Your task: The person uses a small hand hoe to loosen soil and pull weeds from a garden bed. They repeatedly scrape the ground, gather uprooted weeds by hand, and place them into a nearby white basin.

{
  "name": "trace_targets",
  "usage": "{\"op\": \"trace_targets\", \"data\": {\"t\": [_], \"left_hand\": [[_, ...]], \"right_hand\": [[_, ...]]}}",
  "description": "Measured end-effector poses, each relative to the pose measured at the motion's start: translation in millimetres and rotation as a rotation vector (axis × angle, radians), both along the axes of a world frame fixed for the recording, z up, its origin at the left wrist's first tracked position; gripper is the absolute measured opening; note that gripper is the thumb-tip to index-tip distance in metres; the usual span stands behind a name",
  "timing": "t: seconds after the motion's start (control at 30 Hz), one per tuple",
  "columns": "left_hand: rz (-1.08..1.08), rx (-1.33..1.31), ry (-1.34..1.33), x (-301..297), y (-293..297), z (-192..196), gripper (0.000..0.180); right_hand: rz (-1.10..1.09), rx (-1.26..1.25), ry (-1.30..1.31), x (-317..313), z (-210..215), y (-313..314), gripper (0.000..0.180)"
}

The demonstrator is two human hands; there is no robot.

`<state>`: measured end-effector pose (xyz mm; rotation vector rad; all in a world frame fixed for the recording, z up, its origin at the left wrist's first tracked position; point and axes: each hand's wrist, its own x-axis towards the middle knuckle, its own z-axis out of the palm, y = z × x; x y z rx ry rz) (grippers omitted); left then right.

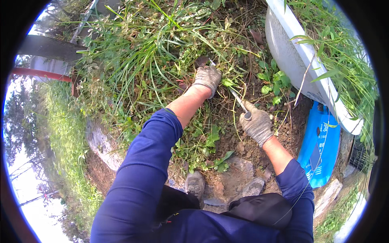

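Observation:
My left hand [208, 77], in a dirty grey work glove, is closed low among the green weeds [156, 52], with its fingers partly hidden by stems and leaves. To its right, my right hand [257, 122], gloved alike, wraps round the handle of a hand tool [236, 96] with a thin metal shaft. The handle's round end shows at the thumb side. The shaft slants up and left through the stems, passing just right of my left hand. A dark brown flat piece [201, 61] lies near the far tip; I cannot tell whether it is the blade.
A white basin-like tub [289, 52] leans at the upper right. Below it lies a blue plastic bag [324, 148]. Bare soil [251, 152] and flat stones surround my shoes [195, 186]. A red bar [40, 73] and a dark post [50, 48] stand at the left.

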<state>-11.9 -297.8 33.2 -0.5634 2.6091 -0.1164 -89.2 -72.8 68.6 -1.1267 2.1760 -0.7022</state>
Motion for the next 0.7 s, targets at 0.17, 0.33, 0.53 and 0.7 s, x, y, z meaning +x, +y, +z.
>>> {"op": "trace_targets", "data": {"t": [0.17, 0.33, 0.53, 0.7], "left_hand": [[0.139, 0.040, 0.085, 61, -7, 9, 0.024], [0.325, -0.141, 0.166, 165, -59, 43, 0.033], [0.511, -0.055, -0.009, 222, -61, 88, 0.029], [-0.158, -0.013, -0.125, 180, -15, 79, 0.052]], "right_hand": [[0.177, 0.136, 0.017, 22, 22, 45, 0.046], [-0.042, -0.003, -0.149, 14, 24, 114, 0.040], [-0.212, 0.046, -0.192, -6, 56, 126, 0.038], [-0.080, 0.200, -0.101, -17, 44, 70, 0.040]]}}
